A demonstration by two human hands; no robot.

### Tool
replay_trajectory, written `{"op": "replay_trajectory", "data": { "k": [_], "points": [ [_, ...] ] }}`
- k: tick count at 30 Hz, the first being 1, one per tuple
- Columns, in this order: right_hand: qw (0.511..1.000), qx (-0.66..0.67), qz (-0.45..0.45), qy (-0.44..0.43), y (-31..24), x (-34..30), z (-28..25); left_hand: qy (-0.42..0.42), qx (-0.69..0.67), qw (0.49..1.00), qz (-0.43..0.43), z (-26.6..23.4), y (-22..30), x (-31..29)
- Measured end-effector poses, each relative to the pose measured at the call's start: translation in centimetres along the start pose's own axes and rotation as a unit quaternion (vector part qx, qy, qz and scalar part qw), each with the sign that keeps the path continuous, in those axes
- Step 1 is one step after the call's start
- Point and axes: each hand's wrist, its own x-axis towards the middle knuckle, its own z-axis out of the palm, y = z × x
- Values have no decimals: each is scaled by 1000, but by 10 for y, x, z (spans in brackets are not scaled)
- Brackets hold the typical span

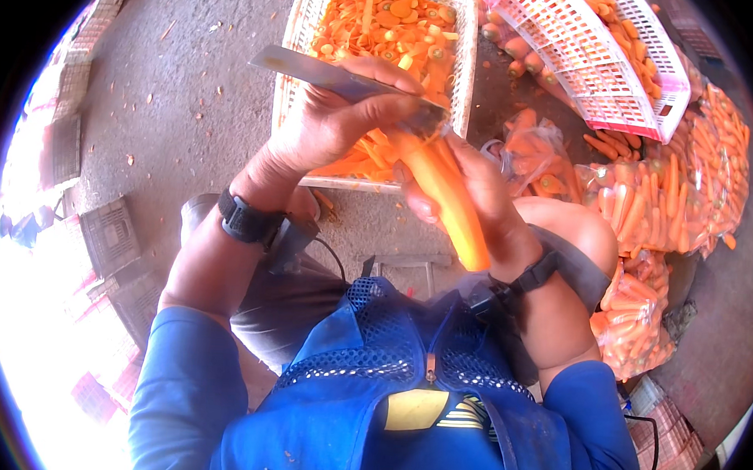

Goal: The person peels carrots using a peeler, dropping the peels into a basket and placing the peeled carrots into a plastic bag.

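A flat, metal-bladed knife (304, 67) is gripped in my left hand (318, 127), its broad end sticking out to the upper left. The knife's other end, dark and partly covered by my fingers, meets the top of a large orange carrot (447, 200). My right hand (488, 185) is wrapped around that carrot from the right. The carrot looks smooth and peeled, and slants with its lower end toward me. Under both hands stands a white plastic crate (469, 79) holding carrot peelings and cut-off carrot tops (386, 25).
A pink-and-white crate (561, 54) of carrots leans at the upper right. Clear bags of carrots (638, 200) are heaped to my right, with another bag (637, 318) nearer me. Folded woven sacks (107, 236) line the left side. Scraps dot the concrete floor (173, 83).
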Motion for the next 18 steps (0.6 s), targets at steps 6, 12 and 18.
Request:
{"op": "replay_trajectory", "data": {
  "k": [6, 12, 18],
  "points": [
    [998, -24, -36, 55, -11, -9, 30, 185, 110, 976, 45, -48, -17, 29],
    [998, 33, -34, 40, -10, -1, 0, 224, 155, 960, 60, -39, -6, 27],
    [976, 4, -149, 158, -20, 10, 1, 196, 318, 927, -14, -61, -29, 38]
  ]
}}
